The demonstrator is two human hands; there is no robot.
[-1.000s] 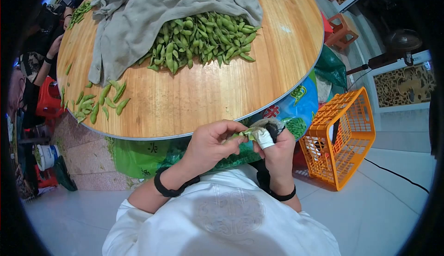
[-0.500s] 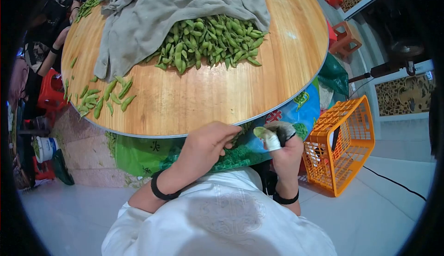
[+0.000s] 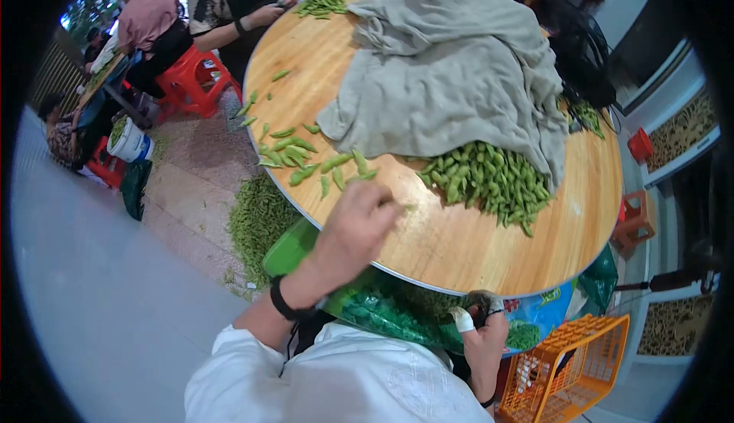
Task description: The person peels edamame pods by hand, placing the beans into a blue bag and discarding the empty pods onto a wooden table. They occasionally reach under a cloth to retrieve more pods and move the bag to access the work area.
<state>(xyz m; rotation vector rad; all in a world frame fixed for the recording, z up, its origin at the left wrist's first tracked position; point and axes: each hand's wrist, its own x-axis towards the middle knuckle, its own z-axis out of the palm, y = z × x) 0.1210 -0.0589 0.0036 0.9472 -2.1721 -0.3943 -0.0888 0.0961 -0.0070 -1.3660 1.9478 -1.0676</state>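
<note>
My left hand (image 3: 358, 228) is over the front of the round wooden table, smeared by motion, with its fingers bent. Just beyond it lies a loose group of green soybean pods (image 3: 294, 149). My right hand (image 3: 483, 343) is below the table's front edge, its thumb wrapped in white tape (image 3: 462, 319) and pressed towards the bent fingers. A dark piece (image 3: 480, 313) shows at those fingers; I cannot tell what they hold. A larger heap of pods (image 3: 489, 182) lies partly under a grey cloth (image 3: 451, 90).
Green plastic sacking (image 3: 375, 312) hangs below the table edge (image 3: 428, 289). An orange crate (image 3: 569, 369) lies at right. Plant scraps (image 3: 260, 228) are piled on the floor at left. A person (image 3: 245, 10) works at the far left edge, near red stools (image 3: 197, 83).
The view has swung left. My left hand has gone from beside my right hand, below the edge, up over the table. The pod at my right thumb is no longer seen there.
</note>
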